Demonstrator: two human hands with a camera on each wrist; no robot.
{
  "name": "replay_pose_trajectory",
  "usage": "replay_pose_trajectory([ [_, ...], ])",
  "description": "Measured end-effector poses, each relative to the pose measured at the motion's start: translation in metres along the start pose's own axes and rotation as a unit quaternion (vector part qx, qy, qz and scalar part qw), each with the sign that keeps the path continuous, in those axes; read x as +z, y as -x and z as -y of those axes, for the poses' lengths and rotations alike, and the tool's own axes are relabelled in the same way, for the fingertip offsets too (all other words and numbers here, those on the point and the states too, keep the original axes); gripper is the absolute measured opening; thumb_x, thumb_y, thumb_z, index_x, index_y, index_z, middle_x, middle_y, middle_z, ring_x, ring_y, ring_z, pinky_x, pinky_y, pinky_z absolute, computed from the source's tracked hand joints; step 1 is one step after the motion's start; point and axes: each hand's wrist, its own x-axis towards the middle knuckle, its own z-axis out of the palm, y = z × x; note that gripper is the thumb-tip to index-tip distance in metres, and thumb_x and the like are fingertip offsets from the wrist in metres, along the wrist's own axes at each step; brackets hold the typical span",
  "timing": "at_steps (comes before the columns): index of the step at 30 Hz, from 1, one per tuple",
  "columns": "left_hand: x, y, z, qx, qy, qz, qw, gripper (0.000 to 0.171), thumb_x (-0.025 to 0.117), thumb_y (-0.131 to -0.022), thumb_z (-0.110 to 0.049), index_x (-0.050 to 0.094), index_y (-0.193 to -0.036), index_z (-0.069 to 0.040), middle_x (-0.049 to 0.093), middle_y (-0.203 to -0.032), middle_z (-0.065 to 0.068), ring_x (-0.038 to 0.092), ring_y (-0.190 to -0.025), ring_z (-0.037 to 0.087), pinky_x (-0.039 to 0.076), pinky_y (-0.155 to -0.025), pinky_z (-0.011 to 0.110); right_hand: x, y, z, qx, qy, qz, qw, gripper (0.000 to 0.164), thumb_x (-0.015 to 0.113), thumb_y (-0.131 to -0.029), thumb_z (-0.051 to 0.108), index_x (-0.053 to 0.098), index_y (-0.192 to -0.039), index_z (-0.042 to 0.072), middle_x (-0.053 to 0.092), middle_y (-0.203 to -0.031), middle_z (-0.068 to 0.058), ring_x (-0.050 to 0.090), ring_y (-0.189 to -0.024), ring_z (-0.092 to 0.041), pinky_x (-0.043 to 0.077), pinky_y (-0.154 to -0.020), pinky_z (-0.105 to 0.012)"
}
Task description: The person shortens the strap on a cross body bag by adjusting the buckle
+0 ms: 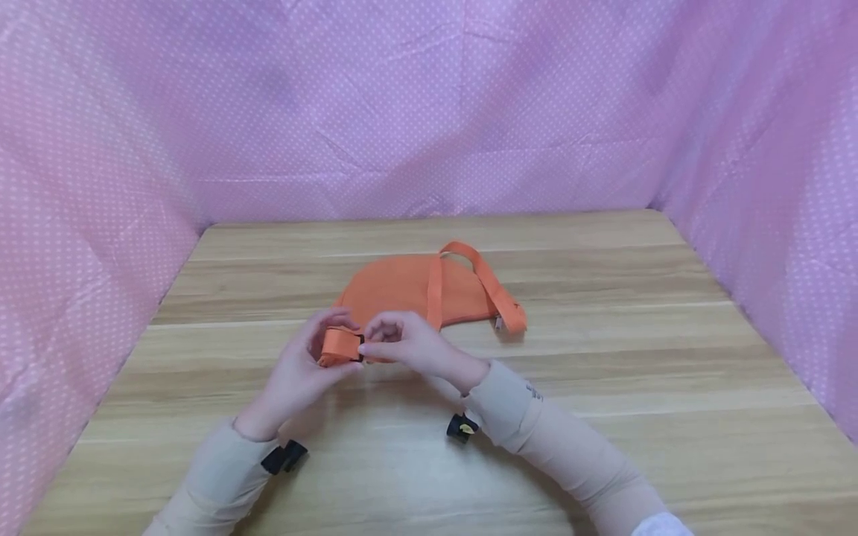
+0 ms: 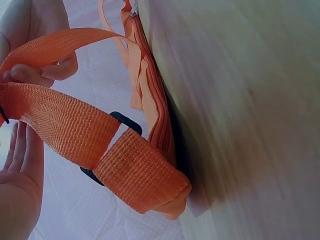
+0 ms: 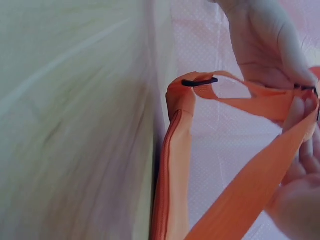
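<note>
An orange zippered bag [image 1: 395,279] lies on the table with its webbing strap [image 2: 65,120] lifted off at the left end. My left hand [image 1: 304,365] holds the strap around a black slide buckle [image 1: 360,348], thumb below and fingers above. From the right, my right hand [image 1: 418,346] pinches the strap at that same buckle. In the right wrist view the buckle [image 3: 305,88] sits between both hands' fingertips, partly hidden by them. A second black buckle [image 2: 126,122] joins the strap to the bag's end.
Another length of strap [image 1: 492,286] loops over the bag's right part, near a zipper pull [image 1: 498,322]. The wooden table [image 1: 603,357] extends around the bag. Pink dotted cloth [image 1: 429,112] hangs behind it and on both sides.
</note>
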Motion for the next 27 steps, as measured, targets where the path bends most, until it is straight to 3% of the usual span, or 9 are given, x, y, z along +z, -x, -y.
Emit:
replay_pose_trajectory([
  [3, 0.0005, -0.0013, -0.0020, 0.008, 0.011, -0.007, 0.9999, 0.077, 0.074, -0.073, 0.011, 0.037, -0.138, -0.008, 0.051, -0.122, 0.012, 0.054, -0.102, 0.000, 0.049, -0.082, 0.014, 0.0014, -0.0004, 0.0031, -0.001, -0.004, -0.015, 1.000, 0.023, 0.071, -0.084, 0.007, 0.061, -0.104, 0.002, 0.068, -0.087, -0.011, 0.060, -0.076, -0.006, 0.048, -0.071, -0.019],
  [8, 0.0006, -0.0016, -0.0029, 0.010, 0.002, -0.010, 0.9999, 0.081, 0.075, -0.073, 0.010, 0.035, -0.140, -0.011, 0.048, -0.126, 0.012, 0.056, -0.096, 0.002, 0.051, -0.077, 0.016, 0.0038, 0.0002, 0.0079, 0.008, 0.001, -0.035, 0.999, 0.028, 0.072, -0.083, 0.006, 0.061, -0.109, 0.003, 0.068, -0.093, -0.013, 0.061, -0.079, -0.006, 0.049, -0.072, -0.019],
  [12, 0.0004, -0.0019, -0.0013, -0.002, -0.006, -0.015, 0.9999, 0.080, 0.076, -0.073, 0.008, 0.037, -0.139, -0.011, 0.050, -0.127, 0.011, 0.055, -0.103, 0.001, 0.047, -0.087, 0.014, 0.0023, 0.0008, 0.0067, 0.013, 0.001, -0.040, 0.999, 0.025, 0.069, -0.085, 0.004, 0.063, -0.109, 0.002, 0.067, -0.095, -0.013, 0.061, -0.080, -0.007, 0.049, -0.070, -0.019],
  [16, -0.0018, -0.0012, 0.0005, 0.007, -0.018, -0.036, 0.9992, 0.065, 0.076, -0.073, 0.006, 0.047, -0.131, -0.006, 0.052, -0.124, 0.005, 0.053, -0.106, 0.002, 0.042, -0.092, 0.013, -0.0020, 0.0009, 0.0064, 0.027, -0.049, -0.036, 0.998, 0.026, 0.065, -0.086, 0.000, 0.061, -0.112, -0.001, 0.066, -0.098, -0.014, 0.060, -0.080, -0.008, 0.051, -0.074, -0.022],
  [20, -0.0048, 0.0010, -0.0001, 0.017, -0.033, -0.053, 0.9979, 0.043, 0.072, -0.078, 0.006, 0.057, -0.118, -0.002, 0.055, -0.114, 0.002, 0.055, -0.101, 0.002, 0.043, -0.091, 0.012, -0.0054, 0.0007, 0.0067, 0.047, -0.106, -0.033, 0.993, 0.027, 0.061, -0.088, -0.002, 0.057, -0.115, -0.004, 0.062, -0.093, -0.004, 0.058, -0.082, -0.007, 0.051, -0.078, -0.024],
  [27, -0.0055, 0.0016, -0.0005, 0.029, -0.048, -0.046, 0.9974, 0.027, 0.064, -0.085, 0.005, 0.061, -0.112, 0.002, 0.061, -0.107, 0.009, 0.057, -0.098, 0.001, 0.048, -0.086, 0.014, -0.0058, -0.0010, 0.0061, 0.048, -0.142, -0.026, 0.988, 0.028, 0.057, -0.088, -0.004, 0.053, -0.115, -0.007, 0.055, -0.088, 0.004, 0.053, -0.081, -0.006, 0.045, -0.070, -0.018],
])
